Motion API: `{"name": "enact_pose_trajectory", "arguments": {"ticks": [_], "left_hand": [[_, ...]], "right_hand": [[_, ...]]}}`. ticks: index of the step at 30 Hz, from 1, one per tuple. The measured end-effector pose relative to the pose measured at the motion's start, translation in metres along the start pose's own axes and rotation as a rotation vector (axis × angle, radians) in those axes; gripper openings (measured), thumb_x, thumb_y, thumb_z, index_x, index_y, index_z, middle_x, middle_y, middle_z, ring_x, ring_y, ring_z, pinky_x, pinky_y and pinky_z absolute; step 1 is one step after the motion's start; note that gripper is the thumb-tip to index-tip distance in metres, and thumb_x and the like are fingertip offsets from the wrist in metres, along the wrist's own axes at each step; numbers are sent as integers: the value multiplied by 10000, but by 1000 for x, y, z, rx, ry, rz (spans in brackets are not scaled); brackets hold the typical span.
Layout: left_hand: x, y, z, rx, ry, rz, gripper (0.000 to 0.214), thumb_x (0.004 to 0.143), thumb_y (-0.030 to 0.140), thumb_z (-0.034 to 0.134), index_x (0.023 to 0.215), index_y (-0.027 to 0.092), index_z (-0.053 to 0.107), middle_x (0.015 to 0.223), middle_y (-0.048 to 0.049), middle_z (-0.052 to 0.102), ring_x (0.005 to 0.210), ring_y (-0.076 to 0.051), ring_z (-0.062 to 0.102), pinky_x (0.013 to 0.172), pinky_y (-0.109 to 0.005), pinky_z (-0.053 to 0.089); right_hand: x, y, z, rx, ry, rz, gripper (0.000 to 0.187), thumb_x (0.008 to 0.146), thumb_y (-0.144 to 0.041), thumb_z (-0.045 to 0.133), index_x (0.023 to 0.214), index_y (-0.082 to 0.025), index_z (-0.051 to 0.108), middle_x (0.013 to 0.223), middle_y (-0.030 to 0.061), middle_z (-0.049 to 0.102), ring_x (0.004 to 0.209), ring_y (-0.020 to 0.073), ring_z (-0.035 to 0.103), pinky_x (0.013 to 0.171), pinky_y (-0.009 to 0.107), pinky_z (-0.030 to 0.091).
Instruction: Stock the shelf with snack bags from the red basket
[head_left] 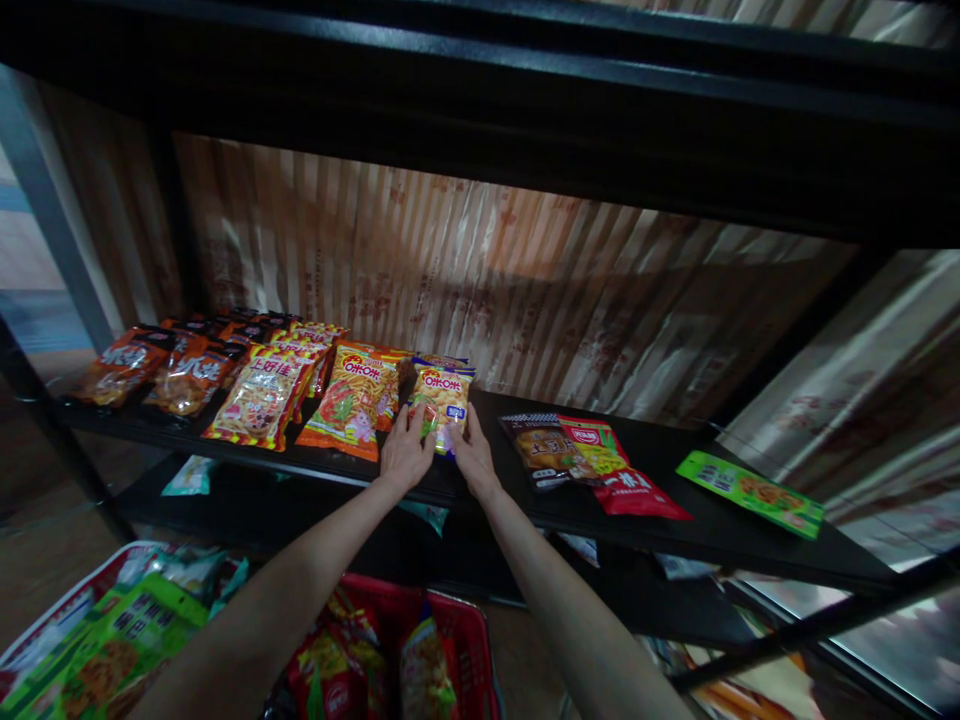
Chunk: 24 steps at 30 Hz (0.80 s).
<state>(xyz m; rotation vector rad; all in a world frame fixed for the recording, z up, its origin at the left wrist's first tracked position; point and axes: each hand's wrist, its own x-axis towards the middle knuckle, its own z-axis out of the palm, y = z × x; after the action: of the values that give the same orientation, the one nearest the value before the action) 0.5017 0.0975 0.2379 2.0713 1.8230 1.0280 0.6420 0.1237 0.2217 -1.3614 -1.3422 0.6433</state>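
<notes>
Both my hands rest on a small yellow snack bag [442, 402] lying on the black shelf [675, 520]. My left hand [405, 452] holds its lower left edge, fingers bent over the bag. On the lower right edge sits my right hand [472, 455], thumb and fingers pinching the packet. To the left of this bag lies an orange and yellow snack bag [352, 400], touching or slightly overlapping it.
A row of snack bags [187, 370] fills the shelf's left part. Right of my hands lie a dark bag [541, 448], a red bag [619, 470] and a green bag [754, 492]. A red basket [472, 625] with packets stands below, and a lower shelf holds a few packets.
</notes>
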Motion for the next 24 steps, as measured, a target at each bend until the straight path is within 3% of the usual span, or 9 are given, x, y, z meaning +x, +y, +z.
{"name": "enact_pose_trajectory", "arguments": {"ticks": [4,7,10,16,24], "left_hand": [[1,-1,-2,-37,-29,-44,573,891,362,416,1434,204,327,1494,-135,311,1356,-274,327,1073,-400,327],[1,0,-3,-75,-15,-38,617,873,339,435,1444,158,285,1491,-155,310,1365,-270,309,1078,-400,317],[1,1,-4,-117,17,-21,681,855,329,454,1453,103,219,1485,-173,314,1372,-256,295,1093,-399,293],[1,0,-3,-156,-19,-27,672,859,362,435,1444,94,242,1494,-166,299,1389,-256,256,1101,-389,278],[2,-2,-2,-185,12,-55,669,862,355,422,1435,58,243,1458,-180,354,1357,-253,320,1099,-360,273]], "right_hand": [[-2,3,3,19,-8,-7,656,828,-453,529,1425,-286,313,1267,20,607,1103,226,608,950,395,478],[0,5,1,23,-1,-5,686,808,-466,555,1424,-288,311,1296,18,585,1126,220,594,963,386,468],[5,5,-3,27,23,38,734,780,-498,579,1425,-266,314,1328,42,557,1177,226,558,986,382,446],[14,1,-8,-8,31,127,765,751,-572,581,1412,-271,343,1380,54,506,1243,226,498,1026,371,395],[31,-1,-3,27,-46,165,823,745,-642,543,1436,-276,283,1357,52,530,1155,205,572,997,341,418]]}}
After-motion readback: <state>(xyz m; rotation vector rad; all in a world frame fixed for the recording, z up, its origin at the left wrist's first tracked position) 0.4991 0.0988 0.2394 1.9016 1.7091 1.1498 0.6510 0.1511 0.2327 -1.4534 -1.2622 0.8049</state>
